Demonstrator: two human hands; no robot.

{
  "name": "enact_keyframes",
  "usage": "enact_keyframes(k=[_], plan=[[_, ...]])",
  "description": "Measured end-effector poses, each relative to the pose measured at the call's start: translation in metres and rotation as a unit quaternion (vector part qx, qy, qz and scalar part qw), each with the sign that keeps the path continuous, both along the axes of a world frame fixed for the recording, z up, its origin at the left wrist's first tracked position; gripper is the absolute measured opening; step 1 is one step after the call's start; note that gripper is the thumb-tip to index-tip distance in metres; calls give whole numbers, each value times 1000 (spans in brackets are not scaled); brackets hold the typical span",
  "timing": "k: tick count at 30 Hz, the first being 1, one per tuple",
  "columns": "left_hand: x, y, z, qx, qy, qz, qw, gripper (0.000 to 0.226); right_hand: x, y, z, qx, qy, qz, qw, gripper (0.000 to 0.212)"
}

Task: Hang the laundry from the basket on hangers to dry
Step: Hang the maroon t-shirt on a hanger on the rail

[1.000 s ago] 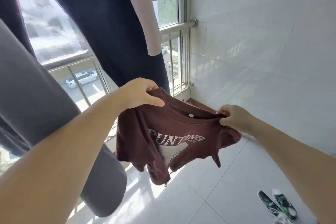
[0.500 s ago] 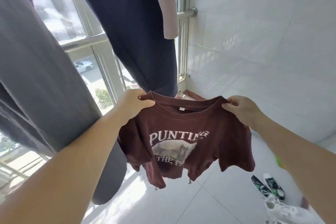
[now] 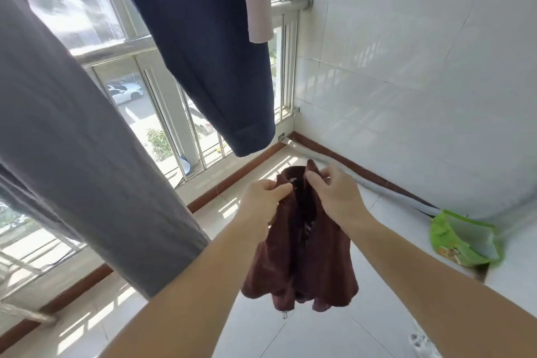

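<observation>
A maroon T-shirt hangs folded lengthwise in front of me, its printed front hidden inside the fold. My left hand pinches one shoulder near the collar. My right hand grips the other shoulder, close beside the left, so the collar edges almost meet. No hanger and no basket are in view.
Grey trousers hang at the left and a navy garment with a pale sleeve hangs above. A barred window lies ahead, a white tiled wall to the right. A green bag lies on the floor by the wall.
The shirt was held spread wide with its print facing me. My hands have come together, folding it in half, and my view has tipped downward toward the floor.
</observation>
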State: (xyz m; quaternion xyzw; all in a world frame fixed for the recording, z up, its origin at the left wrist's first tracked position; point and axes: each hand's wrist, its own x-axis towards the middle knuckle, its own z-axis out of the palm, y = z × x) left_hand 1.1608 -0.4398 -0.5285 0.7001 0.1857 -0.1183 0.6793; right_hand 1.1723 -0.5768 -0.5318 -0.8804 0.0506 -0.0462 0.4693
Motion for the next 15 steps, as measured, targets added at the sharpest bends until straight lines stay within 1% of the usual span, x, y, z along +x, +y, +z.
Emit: enact_keyframes(k=[2,4,9,12,14,15], plan=[[-6,-14,-3,-65,10,13,998,16,-7,6,-8,-11,-9,26,1000,16],[-10,-21,-3,-104,21,33,994,9,-13,9,-12,-32,-20,49,998,12],[-17,-23,-2,-165,34,87,982,15,-18,6,-11,-76,-34,107,991,18],[-20,-21,2,-166,43,124,977,16,-20,8,-9,-103,-35,161,981,23],[-21,-17,2,-126,39,127,983,20,-20,9,-8,-115,-8,193,974,31],[-24,-14,1,-108,33,124,986,24,-21,11,-7,-113,6,200,973,32]])
